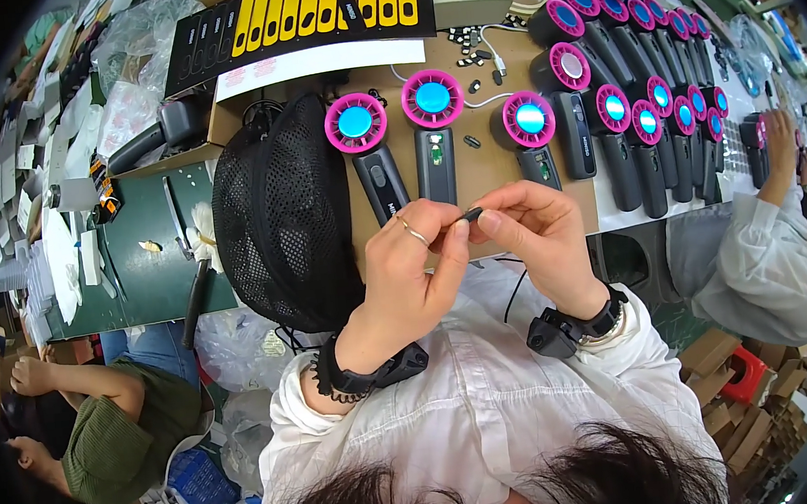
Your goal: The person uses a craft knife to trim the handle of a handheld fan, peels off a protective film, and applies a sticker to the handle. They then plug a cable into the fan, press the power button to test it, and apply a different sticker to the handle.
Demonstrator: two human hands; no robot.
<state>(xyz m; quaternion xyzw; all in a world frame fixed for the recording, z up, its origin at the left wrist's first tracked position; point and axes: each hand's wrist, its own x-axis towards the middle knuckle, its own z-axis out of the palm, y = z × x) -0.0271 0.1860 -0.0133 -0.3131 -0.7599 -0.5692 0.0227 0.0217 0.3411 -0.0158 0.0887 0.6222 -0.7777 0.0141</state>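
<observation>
My left hand (409,263) and my right hand (540,234) meet in front of my chest. Between their fingertips they pinch a small dark oblong piece (472,214), too small to name surely. Just beyond lie three handheld fans with pink rims and blue hubs: a left fan (382,184), a middle fan (435,163) and a right fan (539,165). On the middle and right ones, an opening in the handle shows a green circuit board. A small dark part (472,141) lies between these two.
Many similar fans (620,173) stand in rows at the right. A black mesh bag (279,215) sits to the left. Behind are a black sheet with yellow strips (303,14), loose small parts (469,46) and a white cable (499,66). Co-workers sit at left (128,415) and right (764,266).
</observation>
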